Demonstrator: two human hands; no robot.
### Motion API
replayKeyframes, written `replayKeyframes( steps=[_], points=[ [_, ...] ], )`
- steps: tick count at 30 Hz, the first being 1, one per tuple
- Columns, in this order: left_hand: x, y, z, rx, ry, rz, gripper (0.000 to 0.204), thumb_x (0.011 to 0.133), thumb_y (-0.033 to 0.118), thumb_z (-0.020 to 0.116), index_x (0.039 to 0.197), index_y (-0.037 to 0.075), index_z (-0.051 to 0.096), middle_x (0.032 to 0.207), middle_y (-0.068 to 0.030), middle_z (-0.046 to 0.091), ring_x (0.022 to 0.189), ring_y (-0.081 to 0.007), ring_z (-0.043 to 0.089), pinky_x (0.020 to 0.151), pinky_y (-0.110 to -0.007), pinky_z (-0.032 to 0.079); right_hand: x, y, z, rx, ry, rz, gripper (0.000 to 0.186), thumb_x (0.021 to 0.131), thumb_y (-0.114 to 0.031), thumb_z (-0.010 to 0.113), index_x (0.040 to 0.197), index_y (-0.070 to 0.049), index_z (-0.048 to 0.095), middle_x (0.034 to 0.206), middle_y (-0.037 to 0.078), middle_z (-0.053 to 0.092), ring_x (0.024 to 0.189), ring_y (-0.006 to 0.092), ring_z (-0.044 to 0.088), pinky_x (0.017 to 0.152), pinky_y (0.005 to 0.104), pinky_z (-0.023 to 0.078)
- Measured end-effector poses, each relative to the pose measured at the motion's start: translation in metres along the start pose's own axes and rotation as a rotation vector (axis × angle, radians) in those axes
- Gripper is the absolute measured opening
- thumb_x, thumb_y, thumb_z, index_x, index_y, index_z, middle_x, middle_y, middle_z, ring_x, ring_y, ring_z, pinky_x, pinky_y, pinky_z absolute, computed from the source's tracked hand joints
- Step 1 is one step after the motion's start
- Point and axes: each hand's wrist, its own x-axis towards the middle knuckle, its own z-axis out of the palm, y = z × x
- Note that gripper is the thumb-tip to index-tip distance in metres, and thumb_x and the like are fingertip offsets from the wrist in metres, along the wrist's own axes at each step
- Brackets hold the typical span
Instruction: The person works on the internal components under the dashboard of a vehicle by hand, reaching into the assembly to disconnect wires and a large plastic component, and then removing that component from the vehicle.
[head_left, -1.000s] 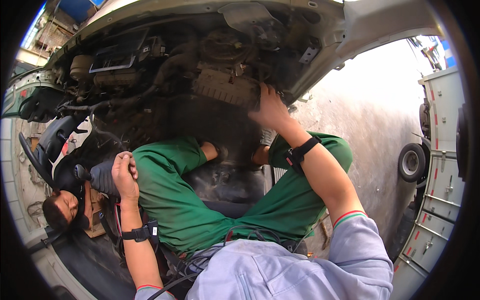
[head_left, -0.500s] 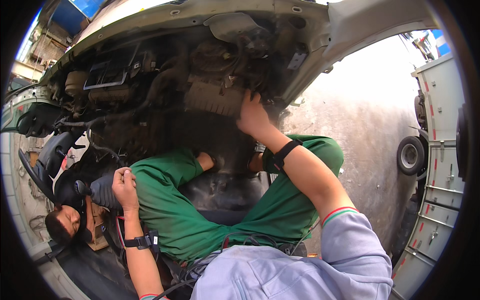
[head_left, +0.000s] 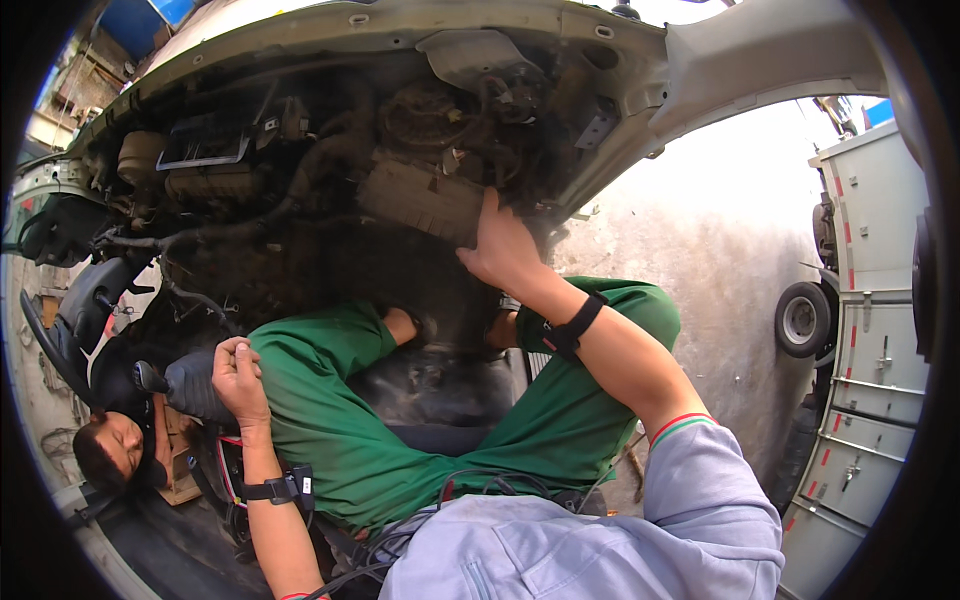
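Note:
My right hand [head_left: 505,242] is at the right end of a grey-brown ribbed plastic housing [head_left: 415,195] under the stripped dashboard. Its index finger points up along the housing's end and its thumb is spread out to the left. The other fingers are partly hidden. My left hand [head_left: 240,382] hangs over my left thigh, just right of the gear lever boot [head_left: 195,385]. Its fingers are curled, with the thumb pressed against them. Whatever they hold, if anything, is too small to make out.
Wiring and ducts fill the dark cavity around the round blower housing [head_left: 425,115]. At left are the steering wheel [head_left: 62,345] and another person [head_left: 110,445], low down. Black cables [head_left: 385,545] cross my lap. Outside the right doorway stand a wheel [head_left: 803,320] and a grey truck side [head_left: 870,330].
My right hand's index finger has straightened and its thumb has spread away from the curled pose. My left hand stays curled beside the boot. The whole view has shifted slightly.

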Motion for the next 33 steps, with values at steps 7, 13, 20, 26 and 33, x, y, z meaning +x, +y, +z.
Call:
replayKeyframes(
  steps=[7, 13, 20, 26, 33],
  points=[
    [0.003, 0.007, 0.006, -0.031, -0.009, -0.026, 0.011, 0.099, 0.012, 0.057, 0.097, 0.003, 0.063, 0.074, 0.0013, 0.058, 0.06, -0.0021, 0.043, 0.056, -0.018, 0.033, -0.013, -0.007, -0.024, 0.048, 0.017, -0.098, 0.096, 0.076, -0.025, 0.081, 0.144, 0.013, 0.026, 0.103, 0.036, 0.062, 0.097, 0.0513, 0.063, 0.084, 0.0515, 0.052],
    [0.003, 0.009, 0.008, -0.021, -0.008, -0.03, 0.011, 0.099, 0.012, 0.057, 0.097, 0.003, 0.063, 0.074, 0.0012, 0.057, 0.061, -0.0026, 0.043, 0.056, -0.018, 0.034, -0.011, 0.0, 0.0, 0.011, -0.02, -0.064, 0.099, 0.076, -0.025, 0.081, 0.147, 0.013, 0.023, 0.103, 0.036, 0.061, 0.096, 0.0491, 0.063, 0.083, 0.0492, 0.053],
    [0.002, 0.01, 0.008, -0.029, -0.003, -0.038, 0.011, 0.1, 0.012, 0.057, 0.099, 0.003, 0.063, 0.074, 0.0018, 0.057, 0.06, -0.002, 0.043, 0.053, -0.018, 0.032, -0.027, -0.025, -0.03, 0.057, 0.0, -0.091, 0.094, 0.076, -0.027, 0.083, 0.145, 0.011, 0.031, 0.104, 0.033, 0.063, 0.096, 0.048, 0.064, 0.084, 0.0479, 0.053],
    [0.003, 0.017, 0.015, 0.004, -0.013, 0.003, 0.012, 0.1, 0.014, 0.057, 0.099, 0.004, 0.063, 0.074, 0.0019, 0.057, 0.059, -0.0024, 0.043, 0.052, -0.018, 0.031, -0.005, -0.019, -0.069, 0.243, 0.336, -0.28, 0.076, 0.068, -0.028, 0.09, 0.128, 0.002, 0.054, 0.1, 0.026, 0.069, 0.095, 0.0411, 0.069, 0.082, 0.0443, 0.056],
    [0.004, 0.012, 0.01, -0.031, 0.008, -0.035, 0.01, 0.098, 0.012, 0.058, 0.098, 0.003, 0.064, 0.075, 0.0005, 0.06, 0.061, -0.0029, 0.046, 0.054, -0.018, 0.033, 0.03, -0.036, -0.116, 0.329, 0.473, -0.227, 0.061, 0.068, -0.033, 0.093, 0.112, 0.0, 0.068, 0.096, 0.023, 0.074, 0.09, 0.0245, 0.075, 0.079, 0.0333, 0.058]
  ],
)
